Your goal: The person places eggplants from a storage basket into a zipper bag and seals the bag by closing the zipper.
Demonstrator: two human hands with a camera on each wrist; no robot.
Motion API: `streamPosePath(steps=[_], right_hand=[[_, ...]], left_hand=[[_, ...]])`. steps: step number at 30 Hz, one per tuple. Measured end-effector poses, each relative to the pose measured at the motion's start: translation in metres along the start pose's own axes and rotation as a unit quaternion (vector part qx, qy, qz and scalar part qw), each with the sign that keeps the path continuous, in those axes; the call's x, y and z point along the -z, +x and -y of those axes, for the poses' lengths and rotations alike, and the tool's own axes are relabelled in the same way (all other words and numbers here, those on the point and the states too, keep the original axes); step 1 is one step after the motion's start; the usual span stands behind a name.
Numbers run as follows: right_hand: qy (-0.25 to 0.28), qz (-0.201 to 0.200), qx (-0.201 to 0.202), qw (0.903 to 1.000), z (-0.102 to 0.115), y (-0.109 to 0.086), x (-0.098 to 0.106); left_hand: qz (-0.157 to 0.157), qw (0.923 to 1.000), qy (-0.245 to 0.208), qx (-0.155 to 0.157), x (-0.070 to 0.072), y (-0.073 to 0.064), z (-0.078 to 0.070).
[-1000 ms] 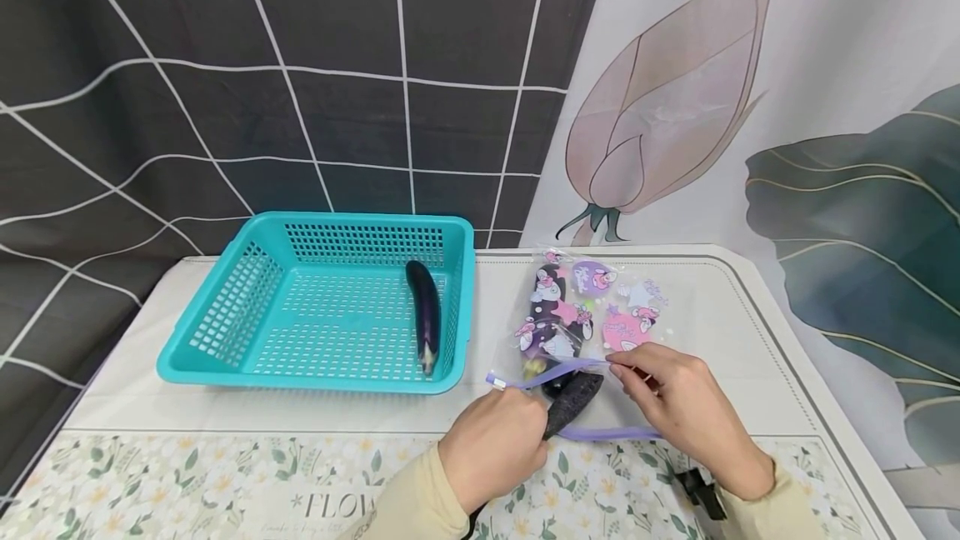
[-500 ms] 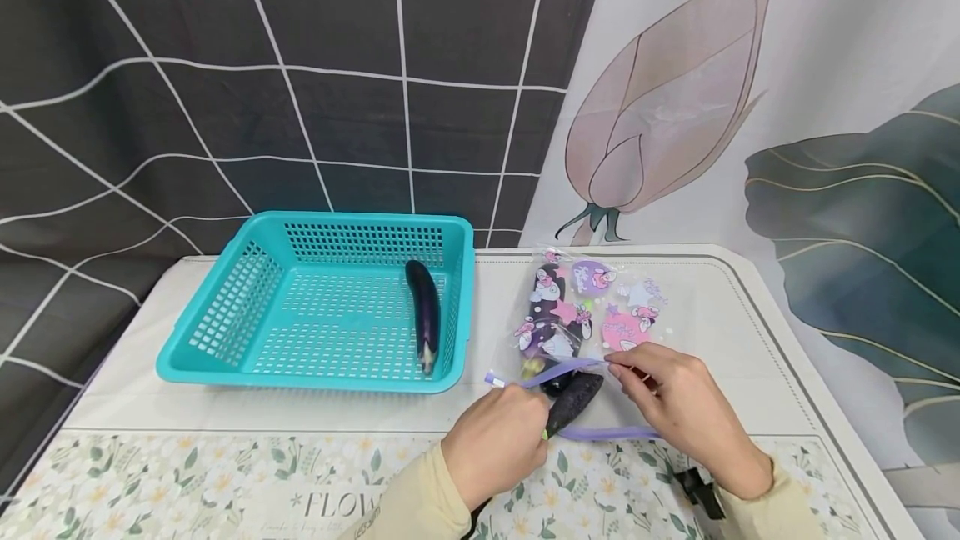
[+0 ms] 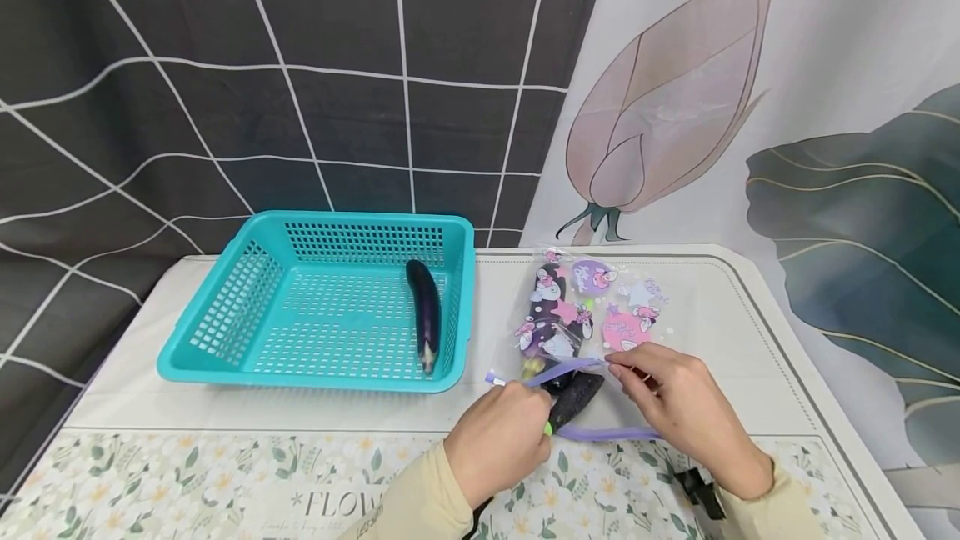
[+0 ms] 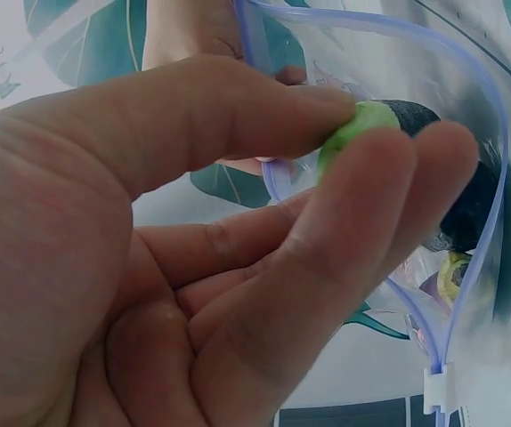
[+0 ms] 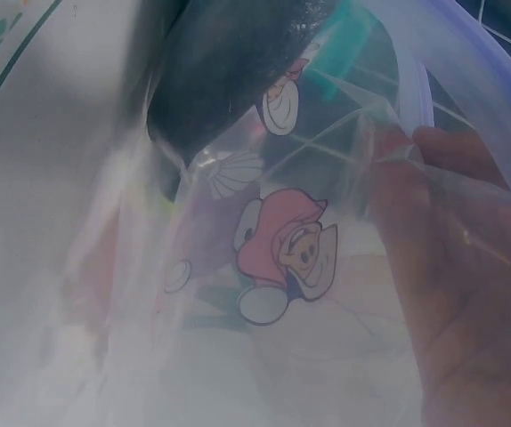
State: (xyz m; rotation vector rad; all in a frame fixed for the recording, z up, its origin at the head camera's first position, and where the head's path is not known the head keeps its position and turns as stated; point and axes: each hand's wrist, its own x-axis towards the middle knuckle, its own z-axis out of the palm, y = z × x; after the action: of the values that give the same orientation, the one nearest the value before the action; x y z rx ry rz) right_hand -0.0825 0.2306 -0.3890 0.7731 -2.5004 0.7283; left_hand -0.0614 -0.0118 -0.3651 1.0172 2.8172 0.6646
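My left hand [image 3: 497, 440] pinches the light green end of a dark, rough-skinned long vegetable [image 3: 576, 398] between thumb and fingertips. The vegetable's far end is inside the mouth of a clear zip bag [image 3: 678, 307] printed with cartoon figures. With thumb and fingers, my right hand [image 3: 686, 402] pinches the bag's upper purple edge and holds the mouth apart. Other dark vegetables [image 4: 476, 209] lie inside the bag, partly hidden by its prints. In the left wrist view, the white zip slider [image 4: 436, 391] sits at one end of the purple edge.
A turquoise basket [image 3: 187, 375] stands on the table left of the bag, with one eggplant [image 3: 426, 315] along its right side. A floral cloth [image 3: 225, 473] covers the table's front. Grid-patterned and flower-printed curtains hang behind.
My left hand has shifted slightly right, and the vegetable's green end now shows more beside the fingers. My right hand and the basket have stayed in place.
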Motion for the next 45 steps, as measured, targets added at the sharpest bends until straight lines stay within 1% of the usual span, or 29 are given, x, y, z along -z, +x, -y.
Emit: streamPosePath(steps=[6,11,15,20,24,29,32,42,45], right_hand=[[-0.003,-0.001,0.002,1.0,0.0,0.0,0.0],[-0.003,0.0,-0.002,1.0,0.0,0.0,0.0],[-0.004,0.001,-0.005,1.0,0.0,0.0,0.0],[0.0,0.002,-0.004,1.0,0.001,0.0,0.001],[0.002,0.001,-0.003,1.0,0.001,0.0,0.001],[0.001,-0.001,-0.001,1.0,0.001,0.0,0.001],[0.001,-0.001,-0.001,1.0,0.001,0.0,0.001],[0.0,0.003,-0.003,1.0,0.001,0.0,0.0],[0.0,0.003,-0.002,1.0,0.001,0.0,0.0]], left_hand=[[-0.01,0.9998,0.015,-0.005,-0.003,0.001,0.0],[-0.021,0.9992,0.032,0.004,-0.006,0.002,-0.001],[-0.029,0.999,0.031,0.013,-0.009,0.003,-0.003],[-0.048,0.9985,0.013,0.023,-0.015,0.003,-0.003],[-0.061,0.9978,0.0,0.023,-0.018,0.004,-0.004],[-0.076,0.9968,0.013,0.022,-0.021,0.005,-0.005],[-0.076,0.9967,0.016,0.023,-0.023,0.005,-0.006],[-0.049,0.9985,-0.004,0.025,-0.023,0.007,-0.009],[-0.049,0.9986,-0.005,0.023,-0.024,0.007,-0.01]])
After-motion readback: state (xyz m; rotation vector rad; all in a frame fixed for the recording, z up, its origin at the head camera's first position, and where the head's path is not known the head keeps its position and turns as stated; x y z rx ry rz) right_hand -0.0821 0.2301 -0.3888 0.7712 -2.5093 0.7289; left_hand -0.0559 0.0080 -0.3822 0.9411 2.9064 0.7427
